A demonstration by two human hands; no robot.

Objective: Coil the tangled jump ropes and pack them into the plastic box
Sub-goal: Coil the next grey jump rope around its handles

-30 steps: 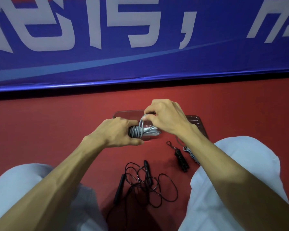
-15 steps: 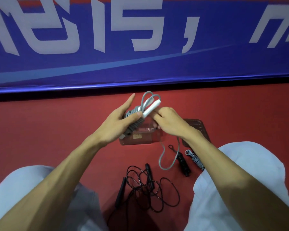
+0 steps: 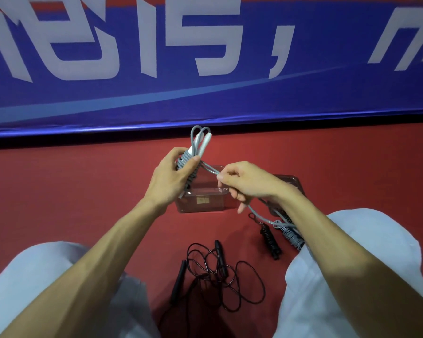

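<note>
My left hand (image 3: pixel 170 178) grips a grey jump rope bundle (image 3: pixel 197 145), its white handles and a loop sticking up above my fingers. A taut strand runs from the bundle to my right hand (image 3: pixel 244 182), which pinches it and lets the tail trail down past my wrist. The clear plastic box (image 3: pixel 205 203) sits on the red floor just below and behind both hands. A tangled black jump rope (image 3: pixel 220 272) lies on the floor between my knees.
A black coiled rope (image 3: pixel 270 241) and a grey coiled rope (image 3: pixel 291 237) lie by my right knee. A dark lid (image 3: pixel 291 182) lies right of the box. A blue banner wall (image 3: pixel 205 69) stands close behind. My knees flank the floor space.
Both hands rose with the grey bundle from just over the box. My right hand left the handles and moved right, drawing a strand out taut.
</note>
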